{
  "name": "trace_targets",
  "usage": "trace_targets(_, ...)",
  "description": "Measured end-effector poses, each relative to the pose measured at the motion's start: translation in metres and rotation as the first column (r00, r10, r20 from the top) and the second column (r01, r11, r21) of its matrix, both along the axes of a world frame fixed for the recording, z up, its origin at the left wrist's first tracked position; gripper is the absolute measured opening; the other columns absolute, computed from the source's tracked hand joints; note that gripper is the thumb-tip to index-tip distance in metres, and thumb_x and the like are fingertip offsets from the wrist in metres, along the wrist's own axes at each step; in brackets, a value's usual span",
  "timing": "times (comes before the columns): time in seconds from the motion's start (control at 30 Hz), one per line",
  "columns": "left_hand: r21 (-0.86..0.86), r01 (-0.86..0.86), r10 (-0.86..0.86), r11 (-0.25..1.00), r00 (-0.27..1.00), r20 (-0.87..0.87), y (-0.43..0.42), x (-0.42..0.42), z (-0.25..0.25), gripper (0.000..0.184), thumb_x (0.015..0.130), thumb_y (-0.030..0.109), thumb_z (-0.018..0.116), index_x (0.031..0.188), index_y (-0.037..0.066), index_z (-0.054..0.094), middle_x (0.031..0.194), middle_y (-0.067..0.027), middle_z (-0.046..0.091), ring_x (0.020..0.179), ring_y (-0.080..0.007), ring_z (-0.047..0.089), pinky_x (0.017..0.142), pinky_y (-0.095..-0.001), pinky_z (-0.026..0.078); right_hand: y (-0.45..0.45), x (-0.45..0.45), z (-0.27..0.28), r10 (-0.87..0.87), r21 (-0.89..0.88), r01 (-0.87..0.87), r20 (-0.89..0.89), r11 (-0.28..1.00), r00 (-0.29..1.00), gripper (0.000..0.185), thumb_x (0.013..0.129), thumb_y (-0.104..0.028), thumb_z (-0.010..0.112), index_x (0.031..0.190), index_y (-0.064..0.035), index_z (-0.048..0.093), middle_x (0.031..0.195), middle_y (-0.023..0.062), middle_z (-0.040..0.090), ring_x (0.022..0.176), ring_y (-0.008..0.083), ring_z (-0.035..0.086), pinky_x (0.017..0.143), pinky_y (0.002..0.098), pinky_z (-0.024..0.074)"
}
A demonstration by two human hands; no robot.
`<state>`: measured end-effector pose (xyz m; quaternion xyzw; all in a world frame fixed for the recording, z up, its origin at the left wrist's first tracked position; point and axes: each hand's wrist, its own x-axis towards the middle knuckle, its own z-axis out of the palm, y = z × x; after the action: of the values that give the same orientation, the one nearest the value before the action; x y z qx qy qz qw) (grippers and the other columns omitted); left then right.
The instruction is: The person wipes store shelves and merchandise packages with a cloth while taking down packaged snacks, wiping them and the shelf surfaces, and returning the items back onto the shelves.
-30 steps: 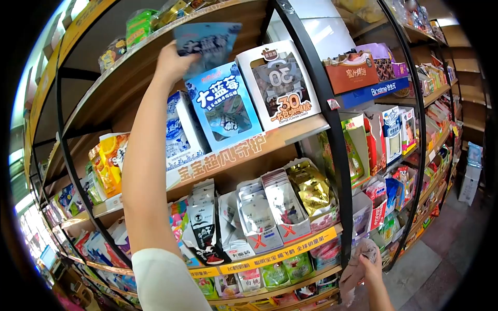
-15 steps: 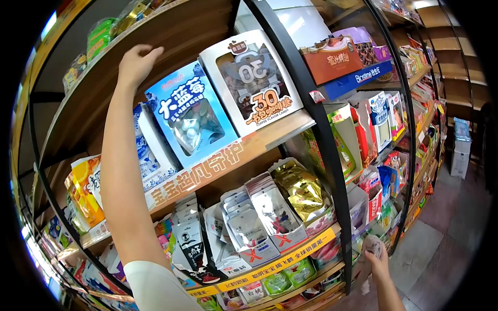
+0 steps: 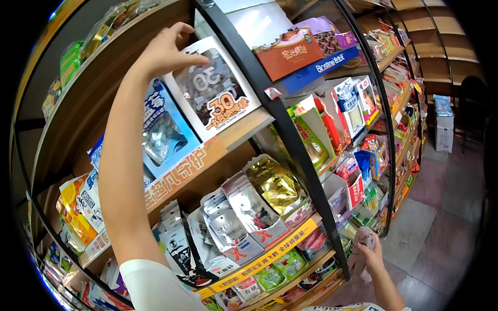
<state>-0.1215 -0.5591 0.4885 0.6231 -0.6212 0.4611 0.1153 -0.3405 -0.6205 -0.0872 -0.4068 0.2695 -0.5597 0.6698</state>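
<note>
My left hand [image 3: 167,51] is raised at the upper shelf, its thumb and fingers apart around the top of a white coffee candy box [image 3: 215,90] with a clear window. The thumb overlaps the box's front; whether it touches cannot be told. Left of that box stands a blue candy box [image 3: 165,136], partly hidden behind my forearm. Low on the right, my right hand [image 3: 372,255] is closed around a bunched greyish-pink cloth [image 3: 365,237], part of which hangs below the hand.
A black shelf post [image 3: 290,132] rises right of the white box. Below are open cartons of silver pouches [image 3: 228,225] and a gold pouch [image 3: 277,186]. More stocked shelves [image 3: 399,103] run along the right beside a tiled floor [image 3: 415,220].
My left hand has moved right, from above the blue box to the top of the white box, and its fingers have spread. My view has shifted right. The right hand still holds the cloth.
</note>
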Motion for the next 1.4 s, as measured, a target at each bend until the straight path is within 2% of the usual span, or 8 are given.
trace_targets(0.13,0.002,-0.219,0.211,0.976,0.939,0.272,0.004,0.012,-0.016,0.039,0.060,0.038,0.074,0.070,0.002,0.061,0.107,-0.0153,0.050,0.102,-0.0307,0.047,0.087,-0.0374,0.038,0.002,-0.004,0.006,0.017,0.017,-0.017,-0.035,1.000,0.999,0.046,0.070,-0.001,0.060,0.113,-0.0034,0.044,0.100,0.0066,0.054,0.093,0.0167,0.053,0.080,0.0279,0.0412)
trace_targets(0.4,0.135,-0.001,-0.002,0.991,1.000,0.023,0.004,0.020,-0.018,0.036,0.065,0.024,0.072,0.059,-0.003,0.050,0.086,-0.0123,0.048,0.075,-0.0245,0.049,0.066,-0.0333,0.041,0.007,0.002,0.008,0.057,0.065,-0.056,-0.018,0.996,0.998,0.047,0.069,-0.002,0.063,0.112,-0.0031,0.045,0.100,0.0061,0.055,0.093,0.0165,0.052,0.080,0.0285,0.0409)
trace_targets(0.73,0.125,-0.024,0.029,0.992,0.999,-0.039,0.010,0.027,-0.015,0.039,0.075,0.040,0.061,0.075,0.001,0.064,0.099,-0.0138,0.050,0.091,-0.0264,0.052,0.078,-0.0326,0.041,-0.016,0.024,0.076,0.412,-0.274,-0.341,0.266,0.899,0.872,0.065,0.081,-0.029,0.050,0.133,-0.0044,0.019,0.130,0.0125,0.031,0.122,0.0232,0.028,0.101,0.0333,0.0213)
trace_targets(0.83,0.126,0.110,-0.094,0.986,0.987,-0.128,0.013,0.050,-0.014,0.047,0.082,0.044,0.048,0.079,0.000,0.065,0.105,-0.0135,0.047,0.099,-0.0231,0.047,0.086,-0.0310,0.035,-0.017,0.033,0.199,0.064,-0.740,-0.051,-0.010,0.670,0.998,0.064,0.084,-0.027,0.045,0.133,0.0015,0.015,0.131,0.0173,0.028,0.124,0.0252,0.027,0.102,0.0359,0.0188)
trace_targets(0.97,0.152,0.237,-0.163,0.959,0.908,-0.387,0.015,0.042,-0.013,0.037,0.082,0.031,0.044,0.079,-0.001,0.061,0.098,-0.0097,0.047,0.085,-0.0182,0.047,0.081,-0.0279,0.035,-0.030,0.102,0.366,-0.291,-0.864,0.481,0.503,-0.148,0.814,0.062,0.075,-0.013,0.058,0.129,-0.0066,0.028,0.117,0.0239,0.042,0.106,0.0373,0.044,0.092,0.0390,0.0348)
trace_targets(1.2,-0.116,0.253,-0.272,0.960,0.943,-0.192,0.008,0.079,-0.016,0.041,0.077,0.033,0.043,0.088,-0.002,0.060,0.111,-0.0189,0.047,0.095,-0.0273,0.047,0.087,-0.0336,0.035,-0.034,0.221,0.430,-0.493,-0.831,0.536,0.533,-0.150,0.687,0.035,0.068,-0.007,0.054,0.102,-0.0088,0.045,0.092,0.0137,0.051,0.089,0.0312,0.050,0.071,0.0425,0.0409)
trace_targets(1.27,0.178,0.063,-0.046,0.982,0.994,-0.098,0.023,0.055,-0.018,0.041,0.078,0.024,0.043,0.105,-0.005,0.052,0.122,-0.0182,0.041,0.110,-0.0265,0.039,0.091,-0.0305,0.033,-0.038,0.220,0.427,-0.532,-0.842,0.515,0.514,-0.162,0.673,0.032,0.068,-0.007,0.054,0.099,-0.0082,0.047,0.091,0.0136,0.051,0.088,0.0310,0.051,0.070,0.0422,0.0418)
trace_targets(1.4,0.216,-0.036,0.000,0.976,0.986,0.165,0.037,0.055,-0.027,0.022,0.075,0.019,0.052,0.079,-0.001,0.061,0.133,-0.0199,0.027,0.119,-0.0314,0.032,0.094,-0.0342,0.031,-0.033,0.207,0.430,-0.626,-0.937,0.329,0.326,-0.115,0.708,0.041,0.064,-0.008,0.061,0.102,-0.0092,0.047,0.087,0.0118,0.051,0.090,0.0330,0.050,0.074,0.0412,0.0432)
